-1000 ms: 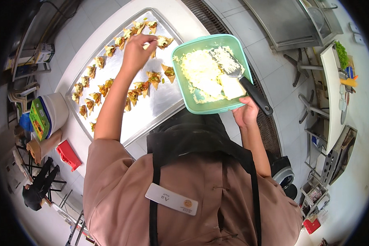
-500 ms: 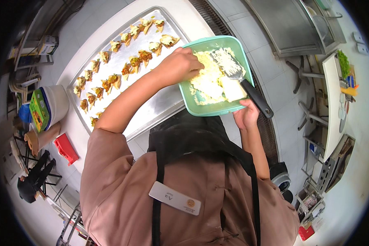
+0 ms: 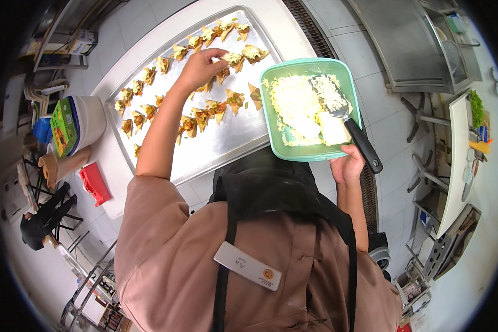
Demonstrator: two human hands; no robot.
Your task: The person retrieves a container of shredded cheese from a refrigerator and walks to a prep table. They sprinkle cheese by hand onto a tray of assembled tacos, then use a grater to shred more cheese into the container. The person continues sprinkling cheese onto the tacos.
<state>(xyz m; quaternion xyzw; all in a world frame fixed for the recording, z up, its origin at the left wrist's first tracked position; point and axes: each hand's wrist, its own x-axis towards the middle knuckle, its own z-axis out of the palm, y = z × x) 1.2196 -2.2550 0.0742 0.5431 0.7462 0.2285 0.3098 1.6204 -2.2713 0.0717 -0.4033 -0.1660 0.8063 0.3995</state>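
Note:
My left hand (image 3: 203, 69) reaches over a metal baking tray (image 3: 243, 133), fingers pinched together at a star-shaped pastry (image 3: 233, 60) with pale shreds at their tips. Rows of similar filled pastries lie on the tray; those in the far row carry a pale yellow topping. Beside the tray's right side, my right hand (image 3: 347, 164) grips the near edge of a green plastic container (image 3: 310, 157). Inside are grated cheese (image 3: 296, 110), a pale cheese block (image 3: 335, 130) and a flat metal tool with a black handle (image 3: 363, 145), its head mostly covered by shreds.
The tray rests on a white table (image 3: 108, 188). A red plastic object (image 3: 94, 183) and a white tub (image 3: 89, 123) stand at its left. To the right are a steel cabinet (image 3: 409, 44) and a white counter (image 3: 454, 160). Another person (image 3: 44, 216) is at far left.
My left hand has left the grated cheese in the container and moved left and away over the pastries. My right hand still holds the container.

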